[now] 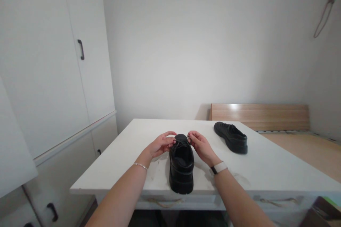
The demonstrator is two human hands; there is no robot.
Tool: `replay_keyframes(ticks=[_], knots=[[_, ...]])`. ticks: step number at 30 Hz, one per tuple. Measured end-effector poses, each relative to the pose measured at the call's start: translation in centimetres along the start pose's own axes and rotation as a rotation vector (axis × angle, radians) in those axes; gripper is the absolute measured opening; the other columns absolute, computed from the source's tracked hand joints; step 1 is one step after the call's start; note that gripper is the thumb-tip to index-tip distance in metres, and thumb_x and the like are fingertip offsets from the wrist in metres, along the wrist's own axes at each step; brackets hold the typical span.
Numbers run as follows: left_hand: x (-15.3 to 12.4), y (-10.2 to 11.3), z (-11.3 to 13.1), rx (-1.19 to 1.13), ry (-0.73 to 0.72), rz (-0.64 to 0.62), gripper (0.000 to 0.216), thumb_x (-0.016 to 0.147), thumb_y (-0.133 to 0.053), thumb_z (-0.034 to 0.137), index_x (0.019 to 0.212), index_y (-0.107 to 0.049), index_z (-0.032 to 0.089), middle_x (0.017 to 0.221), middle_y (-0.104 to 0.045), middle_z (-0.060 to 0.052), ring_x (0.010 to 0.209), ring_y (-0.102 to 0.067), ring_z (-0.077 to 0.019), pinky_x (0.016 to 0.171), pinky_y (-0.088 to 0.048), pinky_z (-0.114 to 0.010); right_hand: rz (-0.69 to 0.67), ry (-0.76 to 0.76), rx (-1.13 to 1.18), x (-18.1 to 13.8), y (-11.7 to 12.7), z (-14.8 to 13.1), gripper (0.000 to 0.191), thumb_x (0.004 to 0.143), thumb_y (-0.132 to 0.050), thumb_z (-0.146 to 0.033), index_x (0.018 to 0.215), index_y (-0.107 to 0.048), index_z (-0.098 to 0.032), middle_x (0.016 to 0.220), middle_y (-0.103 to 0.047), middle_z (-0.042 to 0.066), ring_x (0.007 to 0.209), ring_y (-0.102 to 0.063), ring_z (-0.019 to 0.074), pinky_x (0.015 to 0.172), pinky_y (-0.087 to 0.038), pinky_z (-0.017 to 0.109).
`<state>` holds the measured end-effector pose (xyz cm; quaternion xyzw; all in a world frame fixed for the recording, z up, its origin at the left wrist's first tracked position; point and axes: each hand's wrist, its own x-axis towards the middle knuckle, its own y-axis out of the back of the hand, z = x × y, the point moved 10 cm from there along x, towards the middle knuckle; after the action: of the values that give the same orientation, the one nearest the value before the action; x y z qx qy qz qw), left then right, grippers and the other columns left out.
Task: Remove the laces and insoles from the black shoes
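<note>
A black lace-up shoe (182,170) stands upright near the front edge of the white table, its heel towards me and its toe pointing away. My left hand (162,144) is at the left of its lacing, thumb and fingers closed on the shoelace (181,143). On the other side my right hand (198,143) pinches the lace as well, fingertips together. The lace runs between the two hands across the top of the shoe. A second black shoe (232,138) rests farther back on the right, out of reach of both hands' grip.
The white table (119,163) has drawers with rope handles below its front edge. A white cabinet (53,78) with dark handles rises on the left. Behind on the right is a bed frame with a wooden headboard (261,116). A dark box (321,212) sits at the lower right.
</note>
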<state>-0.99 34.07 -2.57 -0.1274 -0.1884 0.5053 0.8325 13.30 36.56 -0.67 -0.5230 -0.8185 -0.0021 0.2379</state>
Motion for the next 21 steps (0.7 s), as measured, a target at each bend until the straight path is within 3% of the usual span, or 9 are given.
replay_keyframes(ticks=[4,11,21], knots=[[-0.4,0.3,0.3,-0.111,-0.045,-0.027,0.046,0.064,-0.086,0.015,0.105,-0.064,0.015,0.086,-0.069,-0.005,0.071,-0.062,-0.0114,0.07,-0.047,-0.023,-0.017,-0.045,0.058,-0.1,0.1,0.2,0.031,0.073,-0.08,-0.046,0.081,-0.064,-0.021,0.073,-0.061,0.0,0.069,-0.052,0.0148,0.065,-0.039,0.028],[-0.8,0.7,1.5,-0.239,-0.183,-0.035,0.044,0.066,-0.086,0.015,0.104,-0.064,0.02,0.086,-0.068,0.0,0.09,-0.067,-0.0167,0.097,-0.047,-0.036,-0.022,-0.057,0.114,-0.2,0.4,0.4,0.029,0.072,-0.082,-0.043,0.08,-0.064,-0.021,0.067,-0.055,-0.003,0.06,-0.044,0.0121,0.058,-0.034,0.026],[-0.7,1.0,1.3,-0.225,-0.173,0.011,0.037,0.074,-0.078,0.01,0.107,-0.063,0.017,0.086,-0.064,-0.001,0.07,-0.064,-0.0108,0.072,-0.054,-0.027,-0.04,-0.086,0.13,-0.7,-0.5,-0.1,0.03,0.074,-0.081,-0.042,0.077,-0.062,-0.019,0.058,-0.041,-0.007,0.052,-0.029,0.0091,0.053,-0.027,0.025]])
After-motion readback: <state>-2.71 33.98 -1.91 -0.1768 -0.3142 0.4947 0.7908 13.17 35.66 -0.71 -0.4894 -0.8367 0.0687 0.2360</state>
